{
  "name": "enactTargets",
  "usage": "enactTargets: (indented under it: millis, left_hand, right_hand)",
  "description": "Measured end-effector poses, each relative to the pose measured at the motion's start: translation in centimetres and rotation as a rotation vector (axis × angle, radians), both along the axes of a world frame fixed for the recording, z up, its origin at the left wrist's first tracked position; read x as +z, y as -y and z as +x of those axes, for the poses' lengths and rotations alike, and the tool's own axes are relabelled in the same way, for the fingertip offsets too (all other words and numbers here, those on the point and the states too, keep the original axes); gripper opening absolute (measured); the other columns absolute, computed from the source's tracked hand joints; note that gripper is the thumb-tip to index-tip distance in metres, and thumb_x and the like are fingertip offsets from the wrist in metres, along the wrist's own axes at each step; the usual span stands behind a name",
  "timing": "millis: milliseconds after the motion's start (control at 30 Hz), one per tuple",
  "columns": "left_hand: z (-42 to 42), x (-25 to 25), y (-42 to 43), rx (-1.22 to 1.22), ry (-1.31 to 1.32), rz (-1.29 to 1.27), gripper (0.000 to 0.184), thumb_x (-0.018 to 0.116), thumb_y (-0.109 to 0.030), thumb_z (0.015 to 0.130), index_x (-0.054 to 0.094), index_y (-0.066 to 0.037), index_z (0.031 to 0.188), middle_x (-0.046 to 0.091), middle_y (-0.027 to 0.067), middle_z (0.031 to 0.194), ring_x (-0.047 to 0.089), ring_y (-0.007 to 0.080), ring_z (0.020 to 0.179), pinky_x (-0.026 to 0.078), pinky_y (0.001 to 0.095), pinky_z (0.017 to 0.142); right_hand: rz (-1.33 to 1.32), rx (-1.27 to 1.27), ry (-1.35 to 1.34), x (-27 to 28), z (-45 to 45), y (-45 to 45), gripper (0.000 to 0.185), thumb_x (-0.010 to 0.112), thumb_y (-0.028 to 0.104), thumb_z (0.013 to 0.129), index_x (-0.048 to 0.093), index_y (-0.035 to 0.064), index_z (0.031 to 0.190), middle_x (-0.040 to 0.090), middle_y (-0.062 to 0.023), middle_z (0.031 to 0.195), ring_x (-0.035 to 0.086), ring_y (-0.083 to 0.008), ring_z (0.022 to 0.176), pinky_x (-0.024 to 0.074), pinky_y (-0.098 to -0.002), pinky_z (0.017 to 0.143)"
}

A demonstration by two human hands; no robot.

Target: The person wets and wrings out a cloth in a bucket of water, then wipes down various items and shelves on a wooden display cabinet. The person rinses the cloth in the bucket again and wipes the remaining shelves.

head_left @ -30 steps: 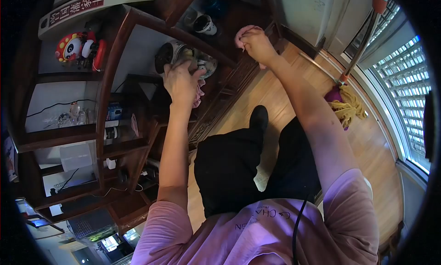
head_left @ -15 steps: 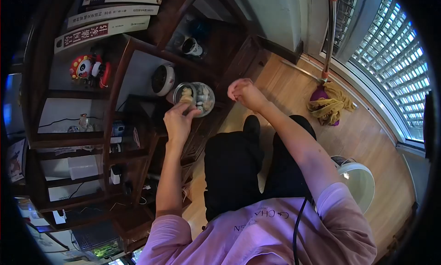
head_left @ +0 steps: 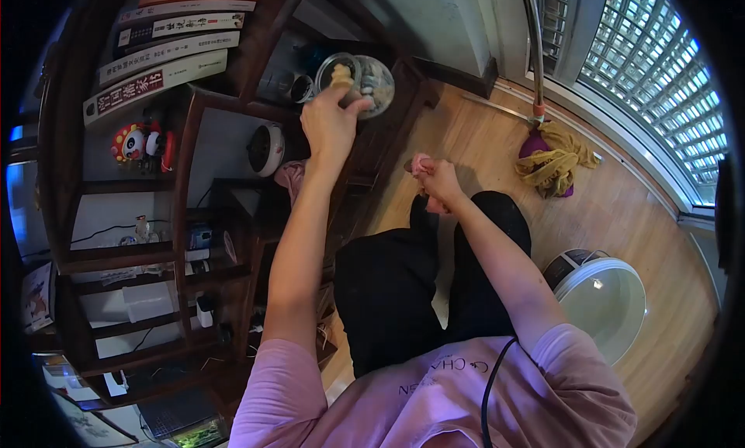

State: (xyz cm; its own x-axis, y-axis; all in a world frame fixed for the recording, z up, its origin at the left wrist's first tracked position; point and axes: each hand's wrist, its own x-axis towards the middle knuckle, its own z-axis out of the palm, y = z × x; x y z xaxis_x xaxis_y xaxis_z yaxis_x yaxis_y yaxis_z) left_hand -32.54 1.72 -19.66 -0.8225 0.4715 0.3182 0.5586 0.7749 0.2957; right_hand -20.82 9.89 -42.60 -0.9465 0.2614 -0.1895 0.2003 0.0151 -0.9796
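My left hand (head_left: 332,126) is closed on the near rim of a glass jar (head_left: 339,69) with pale pieces inside. Right beside it stands a second round glass container (head_left: 377,87) holding stones; whether my fingers also touch it I cannot tell. Both are over the dark shelf at the upper middle. My right hand (head_left: 441,182) is wrapped round a pink cloth (head_left: 438,206), low over the floor near my knees. Another pink cloth (head_left: 290,178) lies on the shelf, next to a round white object with a dark face (head_left: 266,149).
A dark wooden shelf unit (head_left: 182,157) fills the left side, with books (head_left: 159,57) and a red toy figure (head_left: 132,143). A mop (head_left: 552,159) leans at the right, and a white bucket (head_left: 604,308) stands on the floor by my right arm.
My left hand has moved up and away along the shelf with the glass jar, and the stone container has shifted too. My right hand has come down closer to my knees with its cloth.
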Motion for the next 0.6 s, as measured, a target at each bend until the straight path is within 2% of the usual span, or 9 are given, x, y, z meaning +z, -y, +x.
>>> enactTargets:
  millis: [100, 200, 267, 300, 367, 467, 500, 567, 600]
  left_hand:
    - [-4.7, -1.2, -1.4, 0.021, -0.063, 0.018, 0.023, 0.082, -0.021, 0.068, 0.071, -0.004, 0.079, 0.069, 0.0123, 0.078, 0.065, 0.0318, 0.072, 0.049, 0.0396, 0.065]
    - [-8.4, -2.2, -1.8, 0.055, -0.053, 0.021, 0.023, 0.083, -0.021, 0.068, 0.072, -0.005, 0.079, 0.068, 0.0130, 0.073, 0.065, 0.0327, 0.070, 0.049, 0.0403, 0.065]
    - [-9.7, -2.5, -2.3, 0.076, -0.068, -0.039, 0.021, 0.083, -0.020, 0.068, 0.072, -0.006, 0.079, 0.068, 0.0120, 0.072, 0.066, 0.0316, 0.070, 0.050, 0.0391, 0.067]
    - [-10.4, -2.6, -2.4, 0.076, -0.061, -0.035, 0.021, 0.083, -0.020, 0.068, 0.072, -0.006, 0.079, 0.068, 0.0120, 0.072, 0.066, 0.0316, 0.070, 0.050, 0.0391, 0.067]
    - [-11.2, -2.5, -2.6, 0.073, 0.036, -0.004, 0.019, 0.082, -0.019, 0.069, 0.072, -0.005, 0.078, 0.069, 0.0109, 0.074, 0.067, 0.0289, 0.073, 0.050, 0.0378, 0.069]
    - [-12.0, -2.7, -2.5, 0.060, 0.059, 0.023, 0.019, 0.082, -0.019, 0.069, 0.072, -0.006, 0.080, 0.071, 0.0101, 0.078, 0.068, 0.0269, 0.077, 0.050, 0.0372, 0.070]
    - [-12.1, -2.8, -2.5, 0.060, 0.072, 0.025, 0.019, 0.082, -0.019, 0.069, 0.072, -0.006, 0.080, 0.071, 0.0101, 0.078, 0.068, 0.0269, 0.077, 0.050, 0.0372, 0.070]
    - [-12.3, -2.5, -2.4, 0.068, 0.059, -0.055, 0.020, 0.081, -0.019, 0.070, 0.072, -0.007, 0.083, 0.071, 0.0087, 0.077, 0.068, 0.0270, 0.079, 0.051, 0.0372, 0.073]
    - [-12.8, -2.7, -2.1, 0.074, 0.066, -0.049, 0.020, 0.081, -0.019, 0.070, 0.072, -0.007, 0.083, 0.071, 0.0087, 0.077, 0.068, 0.0270, 0.079, 0.051, 0.0372, 0.073]
  right_hand:
    - [-0.134, -0.030, 0.071, 0.2, 0.4, -0.5, 0.009, 0.066, 0.013, 0.084, 0.070, 0.0055, 0.087, 0.066, -0.0187, 0.072, 0.070, -0.0293, 0.075, 0.0550, -0.0375, 0.068]
    - [0.051, -0.129, 0.012, -1.5, 0.0, -0.2, 0.016, 0.062, 0.017, 0.090, 0.070, 0.0044, 0.095, 0.069, -0.0151, 0.076, 0.070, -0.0239, 0.073, 0.0551, -0.0351, 0.066]
    - [-0.462, -0.290, -0.012, -2.7, -0.5, -0.3, 0.025, 0.060, 0.022, 0.092, 0.069, 0.0000, 0.098, 0.068, -0.0069, 0.078, 0.066, -0.0192, 0.070, 0.0522, -0.0311, 0.061]
    - [-0.457, -0.292, -0.006, -3.4, -0.9, -0.7, 0.025, 0.060, 0.022, 0.092, 0.069, 0.0000, 0.098, 0.068, -0.0069, 0.078, 0.066, -0.0192, 0.070, 0.0522, -0.0311, 0.061]
    - [-0.775, -0.427, 0.084, -3.8, -1.2, -1.4, 0.027, 0.054, 0.024, 0.094, 0.067, 0.0004, 0.097, 0.066, -0.0045, 0.080, 0.064, -0.0208, 0.070, 0.0509, -0.0320, 0.060]
    - [-0.866, -0.562, 0.165, -1.9, -0.3, -3.1, 0.024, 0.049, 0.021, 0.092, 0.066, 0.0027, 0.092, 0.064, -0.0080, 0.078, 0.062, -0.0212, 0.070, 0.0505, -0.0337, 0.063]
    - [-0.861, -0.568, 0.177, -3.3, -0.3, -3.8, 0.024, 0.049, 0.021, 0.092, 0.066, 0.0027, 0.092, 0.064, -0.0080, 0.078, 0.062, -0.0212, 0.070, 0.0505, -0.0337, 0.063]
    - [-1.290, -0.295, 0.265, -7.7, -0.7, -6.1, 0.024, 0.046, 0.019, 0.089, 0.061, 0.0020, 0.098, 0.064, -0.0121, 0.094, 0.063, -0.0224, 0.080, 0.0505, -0.0340, 0.070]
    - [-1.282, -0.295, 0.274, -7.4, -0.4, -7.3, 0.024, 0.046, 0.019, 0.089, 0.061, 0.0020, 0.098, 0.064, -0.0121, 0.094, 0.063, -0.0224, 0.080, 0.0505, -0.0340, 0.070]
